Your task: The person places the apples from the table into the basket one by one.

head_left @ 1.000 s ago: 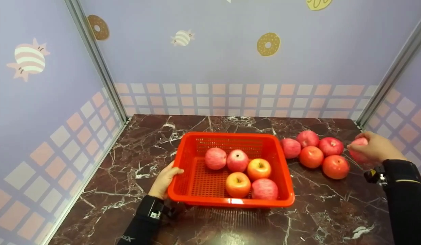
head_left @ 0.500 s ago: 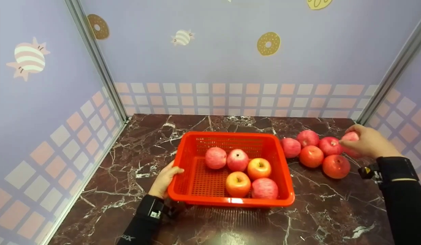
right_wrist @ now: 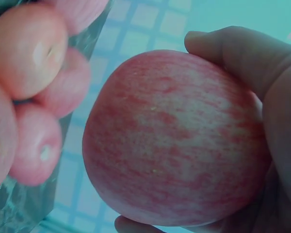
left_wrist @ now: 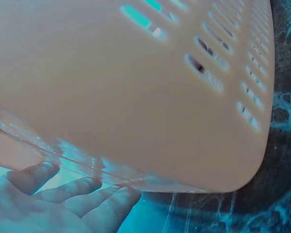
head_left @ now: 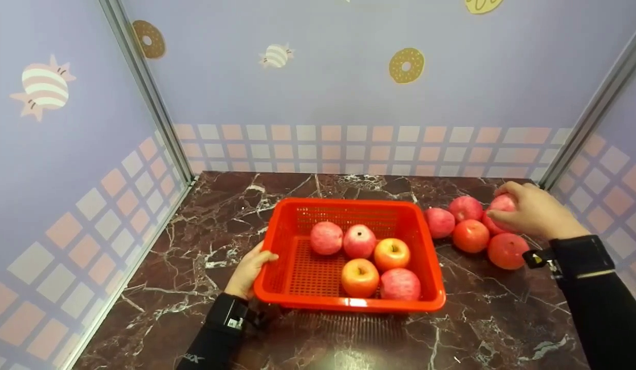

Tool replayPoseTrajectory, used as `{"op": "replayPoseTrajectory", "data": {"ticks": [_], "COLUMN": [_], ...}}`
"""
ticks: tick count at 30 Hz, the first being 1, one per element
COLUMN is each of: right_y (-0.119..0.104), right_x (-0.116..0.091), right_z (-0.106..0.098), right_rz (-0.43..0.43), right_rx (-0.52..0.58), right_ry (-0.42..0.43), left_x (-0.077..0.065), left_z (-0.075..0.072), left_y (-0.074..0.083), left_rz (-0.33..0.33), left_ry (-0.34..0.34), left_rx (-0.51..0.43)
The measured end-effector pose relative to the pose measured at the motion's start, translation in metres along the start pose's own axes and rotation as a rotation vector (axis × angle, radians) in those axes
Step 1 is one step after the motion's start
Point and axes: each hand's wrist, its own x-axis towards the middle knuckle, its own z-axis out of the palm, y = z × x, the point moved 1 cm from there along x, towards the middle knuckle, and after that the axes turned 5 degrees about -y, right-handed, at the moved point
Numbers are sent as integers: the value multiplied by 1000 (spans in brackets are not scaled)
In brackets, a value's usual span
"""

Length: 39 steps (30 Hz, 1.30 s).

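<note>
My right hand (head_left: 536, 208) holds a pink-red apple (head_left: 503, 204) above the loose apples at the right. In the right wrist view this streaked apple (right_wrist: 174, 141) sits between thumb and fingers. My left hand (head_left: 250, 271) grips the left side of a red plastic basket (head_left: 349, 306), its thumb over the rim. Fingers (left_wrist: 111, 206) lie against the basket's outer wall (left_wrist: 136, 111) in the left wrist view. Inside the basket are several apples: a pink one (head_left: 326, 238) at the back, a yellow-orange one (head_left: 359, 278) and a pink one (head_left: 400, 285) at the front.
Several apples, among them a red one (head_left: 470, 236), cluster on the dark marbled table (head_left: 220, 205) just right of the basket. Patterned panels stand at the back (head_left: 323, 92), left (head_left: 66, 169) and right, joined by metal posts (head_left: 148, 97).
My right hand has carried its apple left and slightly up, from the right of the cluster to over it. The left hand and the basket have stayed in place.
</note>
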Motion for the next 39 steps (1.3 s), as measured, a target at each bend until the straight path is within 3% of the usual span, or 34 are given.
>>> {"op": "replayPoseTrajectory", "data": {"ticks": [16,26,39], "right_y": [-99,-134,-179], "right_x": [2,7,12], "right_z": [18,35,61], "right_rz": [-211,-354,-407], "right_rx": [-40,-55,-54], "right_ry": [-34,-8,-70], "left_x": [1,1,0], "left_z": [1,1,1], "left_y": [0,0,0], "left_rz": [8,8,11], "left_ry": [2,14,7], "left_rx": [-9,-5,-11]}}
